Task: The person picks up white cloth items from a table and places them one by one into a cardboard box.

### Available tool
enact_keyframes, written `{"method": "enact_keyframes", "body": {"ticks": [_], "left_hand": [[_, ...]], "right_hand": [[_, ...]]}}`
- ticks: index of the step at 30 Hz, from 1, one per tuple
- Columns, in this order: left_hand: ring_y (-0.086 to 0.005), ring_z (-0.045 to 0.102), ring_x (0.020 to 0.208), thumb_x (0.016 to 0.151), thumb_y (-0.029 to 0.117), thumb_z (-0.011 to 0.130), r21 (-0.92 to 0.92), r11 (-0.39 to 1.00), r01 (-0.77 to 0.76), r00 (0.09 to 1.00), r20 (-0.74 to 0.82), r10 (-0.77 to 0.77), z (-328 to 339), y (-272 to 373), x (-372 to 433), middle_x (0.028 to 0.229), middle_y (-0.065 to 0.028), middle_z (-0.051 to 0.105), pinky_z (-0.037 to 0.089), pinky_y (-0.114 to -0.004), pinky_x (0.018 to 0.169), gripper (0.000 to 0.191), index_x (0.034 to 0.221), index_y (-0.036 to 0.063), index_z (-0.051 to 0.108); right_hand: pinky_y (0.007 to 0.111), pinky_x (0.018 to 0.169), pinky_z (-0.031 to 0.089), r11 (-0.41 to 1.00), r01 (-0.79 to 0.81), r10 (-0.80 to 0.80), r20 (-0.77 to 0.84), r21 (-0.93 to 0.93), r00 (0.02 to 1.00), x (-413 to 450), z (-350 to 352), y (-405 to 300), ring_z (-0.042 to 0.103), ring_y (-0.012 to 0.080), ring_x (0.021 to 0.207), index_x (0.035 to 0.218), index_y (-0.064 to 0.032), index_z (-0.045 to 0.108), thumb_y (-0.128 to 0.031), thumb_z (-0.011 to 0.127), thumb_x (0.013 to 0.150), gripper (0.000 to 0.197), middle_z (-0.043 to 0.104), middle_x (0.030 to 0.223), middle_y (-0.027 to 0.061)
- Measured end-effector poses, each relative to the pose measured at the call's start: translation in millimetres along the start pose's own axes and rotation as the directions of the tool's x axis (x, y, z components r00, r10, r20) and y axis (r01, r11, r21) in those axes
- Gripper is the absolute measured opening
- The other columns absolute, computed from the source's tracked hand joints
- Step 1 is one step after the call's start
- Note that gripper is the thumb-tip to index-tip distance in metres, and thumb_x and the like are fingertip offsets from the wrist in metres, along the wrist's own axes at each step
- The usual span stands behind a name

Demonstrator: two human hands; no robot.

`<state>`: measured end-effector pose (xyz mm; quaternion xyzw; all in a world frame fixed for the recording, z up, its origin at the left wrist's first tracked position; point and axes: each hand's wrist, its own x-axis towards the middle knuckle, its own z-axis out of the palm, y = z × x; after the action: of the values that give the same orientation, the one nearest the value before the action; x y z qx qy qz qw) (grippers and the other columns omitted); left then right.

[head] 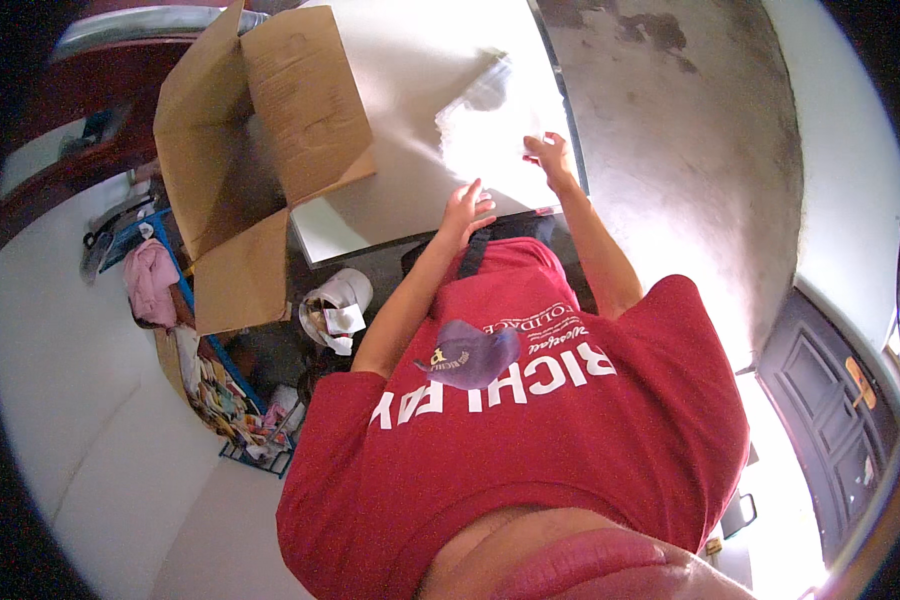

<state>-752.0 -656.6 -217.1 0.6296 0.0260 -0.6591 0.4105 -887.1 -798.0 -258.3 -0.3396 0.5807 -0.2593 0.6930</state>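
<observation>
A bundle of clear plastic bags or film (476, 124) lies on the white tabletop (397, 67), largely washed out by glare. At its right edge is my right hand (549, 159), thumb and fingers curled towards each other. Strong light hides whether plastic is pinched between them. My left hand (468, 214) hovers at the near side of the bundle with its fingers apart, holding nothing. Left of the bundle stands an open cardboard box (217, 172), its flaps spread and its inside in shadow.
Beneath the table's near left corner is a white bucket (337, 300) holding paper scraps. A blue-framed rack (229, 367) with cloth and mixed items stands by the left wall. The table's dark right edge (570, 127) borders a concrete floor (667, 142). A grey door (825, 405) is at lower right.
</observation>
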Motion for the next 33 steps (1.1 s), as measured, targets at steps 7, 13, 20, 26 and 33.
{"method": "enact_keyframes", "body": {"ticks": [7, 13, 20, 26, 33], "left_hand": [[-0.0329, 0.046, 0.101, 0.075, 0.03, 0.058, -0.54, 0.841, 0.039, 0.996, -0.044, -0.074, 3.8, -1.7, 43.4, 0.114, -0.0225, 0.04, 0.042, -0.044, 0.082, 0.067, 0.122, -0.0008, 0.022], [-0.025, 0.054, 0.082, 0.078, 0.012, 0.051, -0.344, 0.93, -0.127, 0.989, -0.109, 0.095, -11.9, -5.4, 65.3, 0.091, -0.0119, 0.053, 0.046, -0.038, 0.07, 0.024, 0.097, -0.0011, 0.048], [-0.0089, 0.053, 0.066, 0.076, 0.013, 0.054, -0.194, 0.89, -0.413, 0.911, -0.113, 0.397, 13.2, 84.2, -92.6, 0.079, -0.0018, 0.055, 0.042, -0.02, 0.053, 0.02, 0.093, 0.0036, 0.053], [-0.0045, 0.051, 0.067, 0.075, 0.009, 0.056, -0.153, 0.761, -0.63, 0.775, -0.174, 0.607, -3.2, 124.0, -203.0, 0.082, 0.0006, 0.056, 0.039, -0.017, 0.051, 0.024, 0.098, 0.0046, 0.052], [-0.0105, 0.054, 0.078, 0.074, 0.003, 0.055, -0.248, 0.615, -0.749, 0.661, -0.34, 0.668, -92.4, 134.5, -235.2, 0.09, -0.0027, 0.055, 0.045, -0.02, 0.062, 0.03, 0.103, 0.0027, 0.047]], "right_hand": [[0.027, 0.061, 0.05, 0.999, 0.021, -0.021, 0.028, 0.027, 0.999, -54.8, -19.6, 20.6, 0.055, 0.0138, 0.068, 0.087, 0.004, 0.054, -0.017, 0.057, 0.077, 0.023, 0.056, 0.077, 0.0075], [0.025, 0.051, 0.039, 0.897, 0.229, -0.237, 0.025, -0.379, 0.971, -80.2, -23.5, 14.3, 0.046, 0.0107, 0.057, 0.078, 0.0025, 0.053, -0.023, 0.059, 0.076, 0.027, 0.052, 0.065, 0.0053], [0.026, 0.057, 0.042, 0.926, 0.378, -0.377, -0.039, 0.004, 0.925, -170.2, 14.2, -73.2, 0.05, 0.0123, 0.066, 0.085, 0.0005, 0.053, -0.018, 0.056, 0.079, 0.019, 0.056, 0.074, 0.0067], [0.025, 0.07, 0.042, 0.831, 0.488, -0.501, -0.018, 0.267, 0.865, -215.1, 49.1, -116.8, 0.052, 0.0135, 0.08, 0.094, 0.0, 0.05, -0.01, 0.056, 0.076, 0.022, 0.054, 0.085, 0.0067], [0.023, 0.062, 0.043, 0.811, 0.584, -0.558, 0.368, 0.048, 0.744, -210.9, 132.3, -148.5, 0.052, 0.0108, 0.072, 0.094, 0.0024, 0.052, -0.016, 0.055, 0.079, 0.024, 0.056, 0.08, 0.0062]]}}
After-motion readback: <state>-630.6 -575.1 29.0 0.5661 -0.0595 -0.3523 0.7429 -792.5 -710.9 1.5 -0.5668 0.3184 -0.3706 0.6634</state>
